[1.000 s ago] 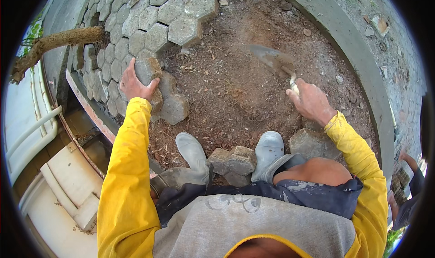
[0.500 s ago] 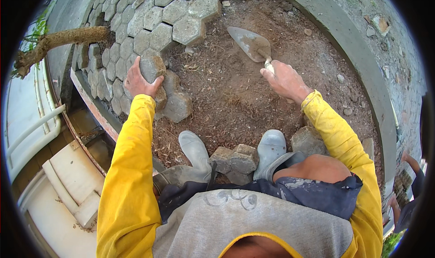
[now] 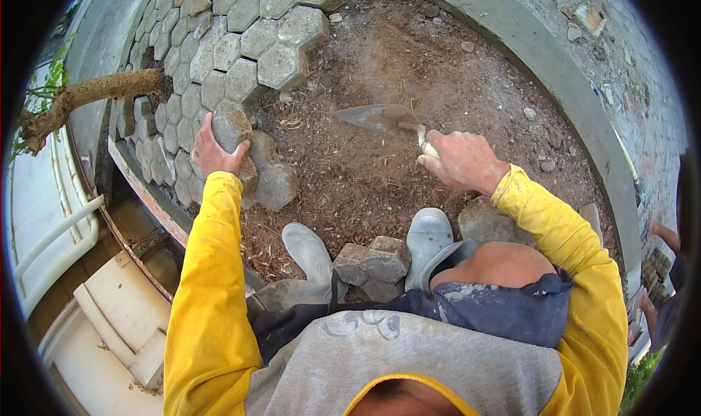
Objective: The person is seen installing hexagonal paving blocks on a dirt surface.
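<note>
My left hand (image 3: 219, 149), in a yellow sleeve, grips a grey hexagonal paver (image 3: 232, 129) at the edge of the laid pavers (image 3: 244, 80). More loose pavers (image 3: 272, 185) lie beside it. My right hand (image 3: 464, 160) is closed round the pale handle of a trowel (image 3: 369, 118), whose pointed metal blade lies low over the brown soil (image 3: 380, 175), pointing left toward the pavers. Several loose pavers (image 3: 383, 259) sit between my grey rubber boots (image 3: 307, 252), and more lie near my right knee.
A concrete curb (image 3: 540, 58) curves round the soil on the right. A leaning tree trunk (image 3: 102, 91) rises among the pavers at the left, near white pipes (image 3: 69, 190) and panels. Another person's bare limbs (image 3: 661, 233) show at the far right edge.
My right hand and trowel swung up and leftward, then came back down, so the blade is now lower and further left than a second ago. My left hand keeps its hold on the paver.
</note>
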